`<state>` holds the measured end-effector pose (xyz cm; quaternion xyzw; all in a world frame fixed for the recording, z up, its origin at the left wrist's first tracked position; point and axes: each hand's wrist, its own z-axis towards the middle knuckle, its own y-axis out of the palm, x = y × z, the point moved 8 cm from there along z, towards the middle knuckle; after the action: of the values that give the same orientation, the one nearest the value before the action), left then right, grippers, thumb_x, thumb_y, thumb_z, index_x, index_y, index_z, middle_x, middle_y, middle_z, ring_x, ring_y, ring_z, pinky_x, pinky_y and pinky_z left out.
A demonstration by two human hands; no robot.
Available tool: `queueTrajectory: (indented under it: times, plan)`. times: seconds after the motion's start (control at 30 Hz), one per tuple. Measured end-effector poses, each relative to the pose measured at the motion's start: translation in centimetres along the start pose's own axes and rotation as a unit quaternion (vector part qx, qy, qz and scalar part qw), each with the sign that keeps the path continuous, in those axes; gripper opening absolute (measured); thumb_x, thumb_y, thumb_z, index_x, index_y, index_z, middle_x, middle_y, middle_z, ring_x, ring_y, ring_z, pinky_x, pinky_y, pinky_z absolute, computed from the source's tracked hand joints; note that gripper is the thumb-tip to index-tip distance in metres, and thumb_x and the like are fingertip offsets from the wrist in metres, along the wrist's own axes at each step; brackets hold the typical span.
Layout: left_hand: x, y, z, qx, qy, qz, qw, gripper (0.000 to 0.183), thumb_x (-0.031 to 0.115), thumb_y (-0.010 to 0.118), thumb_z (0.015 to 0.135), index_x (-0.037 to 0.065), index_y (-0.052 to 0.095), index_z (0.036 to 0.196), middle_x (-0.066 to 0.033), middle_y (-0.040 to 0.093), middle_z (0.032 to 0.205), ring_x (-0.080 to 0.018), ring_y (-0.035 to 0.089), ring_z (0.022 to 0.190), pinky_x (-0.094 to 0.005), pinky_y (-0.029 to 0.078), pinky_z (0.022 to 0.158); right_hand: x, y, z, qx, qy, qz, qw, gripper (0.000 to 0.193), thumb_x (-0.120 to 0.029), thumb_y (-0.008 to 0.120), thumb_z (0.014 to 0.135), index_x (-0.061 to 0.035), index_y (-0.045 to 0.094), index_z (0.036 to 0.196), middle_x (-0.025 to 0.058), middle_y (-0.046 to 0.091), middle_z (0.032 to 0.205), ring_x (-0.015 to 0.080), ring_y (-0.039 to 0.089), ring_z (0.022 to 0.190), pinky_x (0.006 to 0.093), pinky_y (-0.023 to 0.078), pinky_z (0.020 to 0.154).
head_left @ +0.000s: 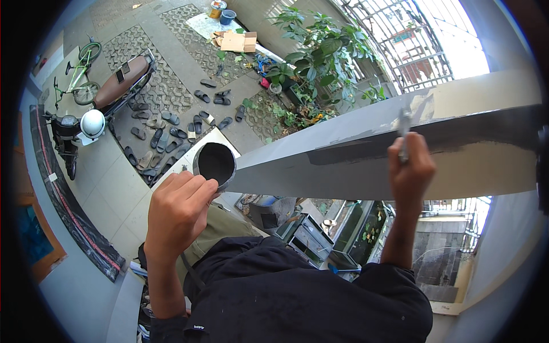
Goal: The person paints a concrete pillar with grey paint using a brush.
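My left hand point(178, 210) is closed on the rim of a small round paint cup point(231, 178), whose inside looks dark grey. In my right hand point(413, 168) is a paintbrush point(405, 121), gripped by its handle with the bristle end pointing up at the upper face of a long beam point(331, 178). The bristles are blurred, so I cannot tell whether they touch. Dark grey paint point(366, 147) runs along the beam's edge and underside toward the right. Lighter grey covers much of the rest, and cream patches point(480, 94) show at the right.
Far below, many sandals point(166, 140) lie on the paving beside a parked motorbike point(123, 80) and a green bicycle point(86, 71). A leafy plant point(326, 51) grows beyond the beam. Beneath it are glass tanks point(306, 240). A white metal grille point(400, 46) stands at the upper right.
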<state>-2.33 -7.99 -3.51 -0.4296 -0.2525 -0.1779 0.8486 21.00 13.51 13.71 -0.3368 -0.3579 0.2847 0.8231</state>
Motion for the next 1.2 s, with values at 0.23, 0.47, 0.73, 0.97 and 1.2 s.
queueTrajectory:
  times: [0.23,0.47,0.73,0.97,1.2]
  plan:
    - [-0.7,-0.1,-0.4,-0.008,-0.013,0.004,1.000,0.023,0.002,0.083,0.074,0.004,0.068,0.092,-0.0078,0.059,0.078,-0.0285,0.059,0.075,-0.0419,0.047,0.068,-4.3,12.0,-5.2,-0.141,0.054,0.171,0.974,0.009,-0.011,0.067,0.098,-0.0050,0.061,0.099,0.0142,0.063,0.080,0.0368,0.068,0.066,0.0473,0.053,0.059]
    - [-1.2,0.2,-0.5,-0.012,-0.017,0.011,1.000,0.023,0.001,0.082,0.074,0.004,0.068,0.092,-0.0075,0.058,0.078,-0.0282,0.059,0.075,-0.0416,0.047,0.067,4.5,0.8,-0.1,0.054,0.154,0.080,0.983,0.010,-0.012,0.065,0.102,-0.0063,0.062,0.095,0.0115,0.064,0.069,0.0211,0.070,0.061,0.0385,0.053,0.058]
    - [-0.7,0.4,-0.2,-0.009,-0.014,-0.002,1.000,0.024,0.001,0.083,0.074,0.005,0.069,0.092,-0.0067,0.059,0.078,-0.0275,0.060,0.075,-0.0409,0.047,0.068,3.0,-1.3,2.5,0.086,0.066,-0.159,0.981,0.008,-0.016,0.065,0.102,-0.0079,0.064,0.103,0.0113,0.070,0.084,0.0302,0.073,0.068,0.0426,0.057,0.060]
    - [-1.2,-0.1,-0.9,-0.015,-0.022,0.012,1.000,0.025,0.001,0.083,0.073,0.005,0.069,0.093,-0.0064,0.060,0.078,-0.0268,0.060,0.075,-0.0405,0.047,0.068,-5.5,15.7,-5.1,-0.175,0.054,0.103,0.978,0.015,-0.017,0.066,0.099,-0.0082,0.062,0.110,0.0148,0.067,0.083,0.0388,0.071,0.071,0.0504,0.056,0.062]
    - [-1.7,-0.5,-1.1,-0.015,-0.035,0.025,0.999,0.025,0.001,0.084,0.072,0.005,0.069,0.092,-0.0063,0.059,0.077,-0.0266,0.060,0.074,-0.0402,0.047,0.067,-6.3,19.8,-7.8,-0.197,0.137,0.192,0.952,0.013,-0.016,0.067,0.099,-0.0054,0.062,0.103,0.0184,0.070,0.078,0.0420,0.072,0.073,0.0516,0.055,0.064]
